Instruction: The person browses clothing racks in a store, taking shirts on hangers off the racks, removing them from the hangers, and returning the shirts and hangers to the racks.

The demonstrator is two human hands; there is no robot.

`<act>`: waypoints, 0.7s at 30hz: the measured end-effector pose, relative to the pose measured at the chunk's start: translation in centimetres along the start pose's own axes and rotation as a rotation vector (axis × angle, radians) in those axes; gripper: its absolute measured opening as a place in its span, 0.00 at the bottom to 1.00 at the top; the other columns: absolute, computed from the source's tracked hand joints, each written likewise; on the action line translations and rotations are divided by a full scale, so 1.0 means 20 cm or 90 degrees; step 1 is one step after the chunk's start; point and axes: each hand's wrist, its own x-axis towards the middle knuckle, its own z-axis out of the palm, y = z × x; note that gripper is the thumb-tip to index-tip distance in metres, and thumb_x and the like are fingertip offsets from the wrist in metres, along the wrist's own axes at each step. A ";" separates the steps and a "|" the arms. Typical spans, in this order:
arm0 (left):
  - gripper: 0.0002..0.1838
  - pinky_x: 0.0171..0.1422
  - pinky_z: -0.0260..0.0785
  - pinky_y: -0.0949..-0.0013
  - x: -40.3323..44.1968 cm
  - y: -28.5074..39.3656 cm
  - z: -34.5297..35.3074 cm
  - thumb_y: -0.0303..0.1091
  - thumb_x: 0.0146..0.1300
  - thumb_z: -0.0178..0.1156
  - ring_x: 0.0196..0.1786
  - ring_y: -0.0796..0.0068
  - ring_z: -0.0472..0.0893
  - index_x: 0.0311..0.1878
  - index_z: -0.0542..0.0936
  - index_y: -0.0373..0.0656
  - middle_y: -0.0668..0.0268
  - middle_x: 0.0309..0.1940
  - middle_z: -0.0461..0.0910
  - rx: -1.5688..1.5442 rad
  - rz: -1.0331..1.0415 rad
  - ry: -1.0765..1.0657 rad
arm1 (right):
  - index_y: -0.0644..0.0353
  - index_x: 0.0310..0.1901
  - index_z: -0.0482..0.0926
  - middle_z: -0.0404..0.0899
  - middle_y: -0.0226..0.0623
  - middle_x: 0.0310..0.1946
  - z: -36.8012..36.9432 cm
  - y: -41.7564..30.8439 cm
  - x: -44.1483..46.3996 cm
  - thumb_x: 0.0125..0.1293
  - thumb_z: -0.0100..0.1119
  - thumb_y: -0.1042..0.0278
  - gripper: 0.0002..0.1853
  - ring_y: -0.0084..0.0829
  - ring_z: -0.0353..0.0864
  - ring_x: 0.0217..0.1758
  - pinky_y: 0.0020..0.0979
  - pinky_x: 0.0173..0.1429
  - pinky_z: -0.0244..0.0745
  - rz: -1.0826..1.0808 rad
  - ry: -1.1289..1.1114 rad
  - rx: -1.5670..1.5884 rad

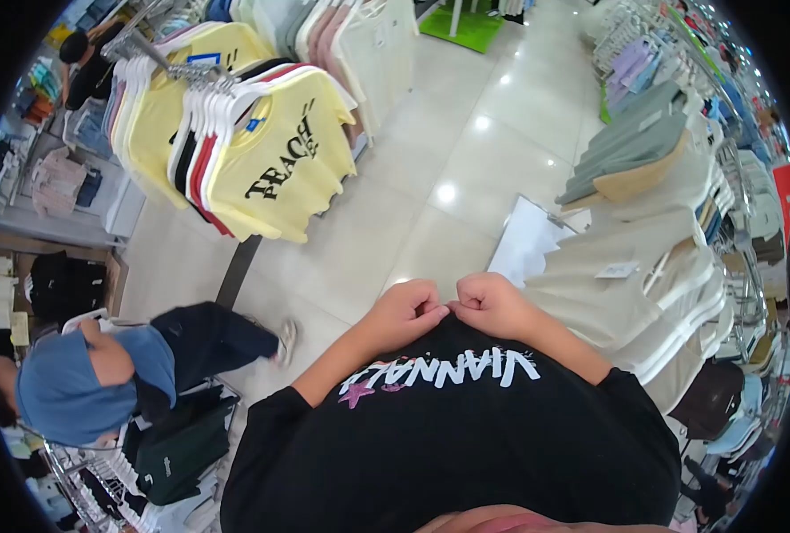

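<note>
My left hand [404, 311] and my right hand [492, 306] are close together in front of my chest, knuckles forward. Both are closed, with the fingers curled in and the thumbs near each other. A small dark spot shows between them, but what the fingers pinch, if anything, I cannot make out. Just behind the hands is the black T-shirt [466, 426] I am wearing, with white lettering and a pink star that appear upside down from here.
Yellow printed T-shirts [279, 160] hang on a rack at the upper left. To the right, beige shirts [590, 284] and grey-green garments [630, 142] hang from rails. A person in a blue top [84, 382] is at the left. Shiny tiled floor [395, 222] runs between the racks.
</note>
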 end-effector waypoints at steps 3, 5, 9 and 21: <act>0.15 0.36 0.63 0.67 0.00 -0.07 -0.11 0.28 0.66 0.66 0.30 0.74 0.67 0.28 0.69 0.41 0.67 0.25 0.69 -0.022 0.024 0.030 | 0.61 0.24 0.67 0.69 0.42 0.21 -0.01 -0.05 0.20 0.64 0.68 0.68 0.19 0.44 0.68 0.25 0.43 0.32 0.66 0.017 -0.081 -0.026; 0.15 0.34 0.62 0.65 0.00 -0.14 -0.15 0.29 0.67 0.66 0.28 0.73 0.67 0.29 0.69 0.41 0.66 0.24 0.68 -0.039 0.029 0.070 | 0.61 0.25 0.68 0.72 0.42 0.23 0.00 -0.07 0.33 0.61 0.66 0.71 0.15 0.48 0.73 0.28 0.45 0.34 0.68 -0.070 -0.128 -0.074; 0.15 0.34 0.62 0.66 0.06 -0.20 -0.22 0.28 0.67 0.65 0.28 0.73 0.66 0.29 0.68 0.41 0.67 0.24 0.67 -0.085 0.019 0.141 | 0.60 0.26 0.70 0.74 0.42 0.24 0.00 -0.05 0.58 0.59 0.65 0.71 0.12 0.50 0.76 0.31 0.47 0.35 0.69 -0.148 -0.171 -0.093; 0.16 0.34 0.62 0.66 0.83 -0.13 -0.43 0.29 0.67 0.66 0.28 0.74 0.64 0.28 0.68 0.41 0.68 0.23 0.66 -0.004 -0.030 0.225 | 0.59 0.30 0.74 0.74 0.36 0.23 -0.66 0.52 1.62 0.68 0.66 0.62 0.13 0.30 0.70 0.28 0.39 0.36 0.70 -0.061 -0.241 -0.052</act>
